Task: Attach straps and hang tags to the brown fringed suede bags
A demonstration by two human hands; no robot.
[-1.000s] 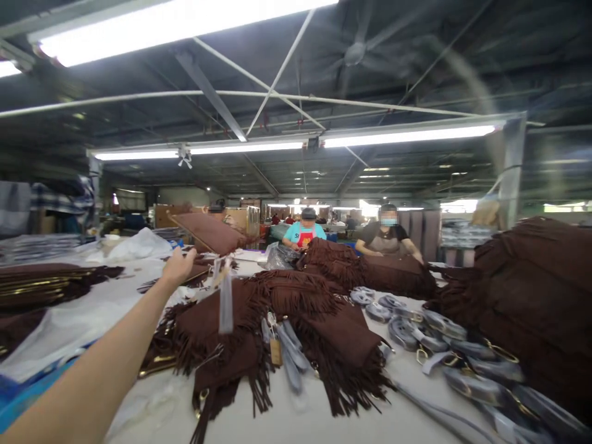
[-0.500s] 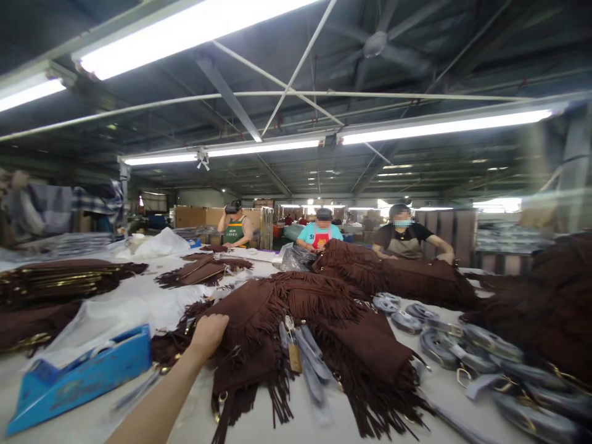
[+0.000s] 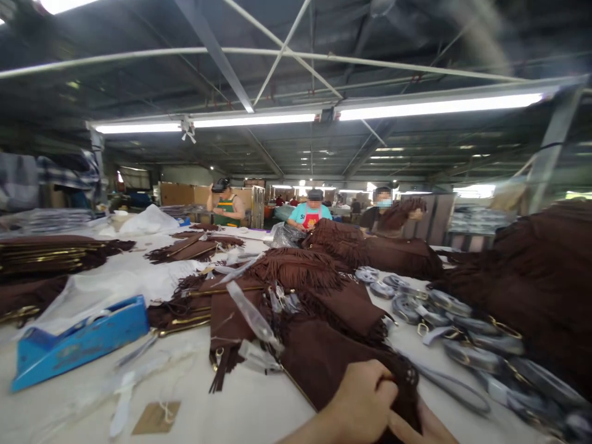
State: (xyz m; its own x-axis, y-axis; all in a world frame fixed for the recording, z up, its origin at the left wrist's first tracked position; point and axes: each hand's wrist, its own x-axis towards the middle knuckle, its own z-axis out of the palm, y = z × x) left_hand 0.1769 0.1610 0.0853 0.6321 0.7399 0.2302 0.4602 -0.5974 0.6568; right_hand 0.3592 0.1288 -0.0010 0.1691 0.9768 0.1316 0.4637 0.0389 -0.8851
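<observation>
A brown fringed bag [image 3: 319, 357] lies slantwise in front of me, its fringe toward the lower right and a gold zipper along its near edge. My left hand [image 3: 363, 394] is closed on the bag, with its fingers curled into the fabric. Against the same end, my right hand [image 3: 430, 422] is pressed close to the left one, partly cut off by the bottom edge of the picture. More brown fringed bags [image 3: 296, 265] are heaped just beyond. Across them lies a plastic-wrapped strip [image 3: 252, 314].
A blue tape dispenser [image 3: 83, 342] stands at the left, with a brown paper tag [image 3: 157, 417] nearer me. Plastic-wrapped coiled straps [image 3: 430, 308] lie at the right, beside a large brown pile [image 3: 550, 283]. Across the table, several people work; one raises a brown fringed piece [image 3: 400, 216].
My left hand has moved from the left of the heap to the lower right, onto a bag nearer me. My right hand has come into view. The view has tilted down and turned right.
</observation>
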